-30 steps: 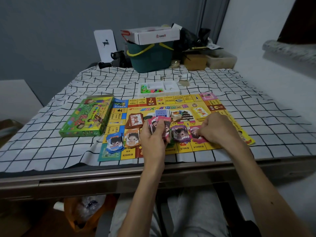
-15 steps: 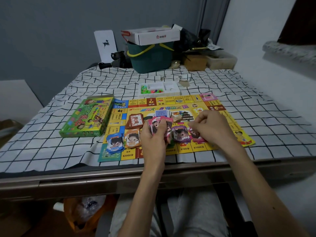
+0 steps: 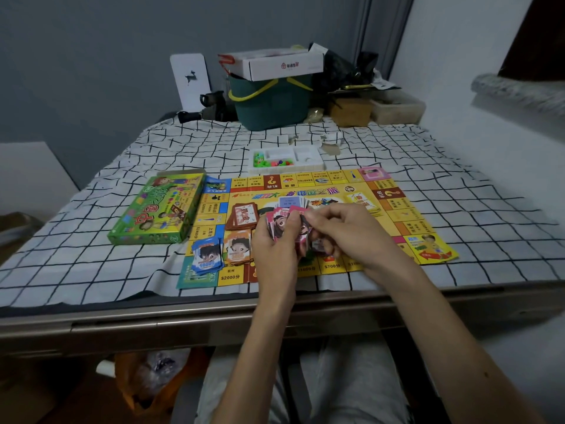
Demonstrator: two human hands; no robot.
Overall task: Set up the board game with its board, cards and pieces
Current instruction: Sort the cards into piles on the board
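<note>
- A fan of pink cards (image 3: 282,223) is gripped in the left hand (image 3: 275,255) above the board's near half, and its right edge is pinched by the right hand (image 3: 345,234).
- The board (image 3: 403,215) is laid flat on the checked cloth (image 3: 91,264), with a blue pile (image 3: 207,255), orange pile (image 3: 239,249) and brown pile (image 3: 244,216) set out.
- Coloured pieces (image 3: 269,162) are left in the white tray (image 3: 284,172) beyond, so the setup is judged partly done.

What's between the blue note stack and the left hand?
In the head view, only the orange note stack lies on the board between the blue note stack and the left hand, which grips the pink cards.
</note>
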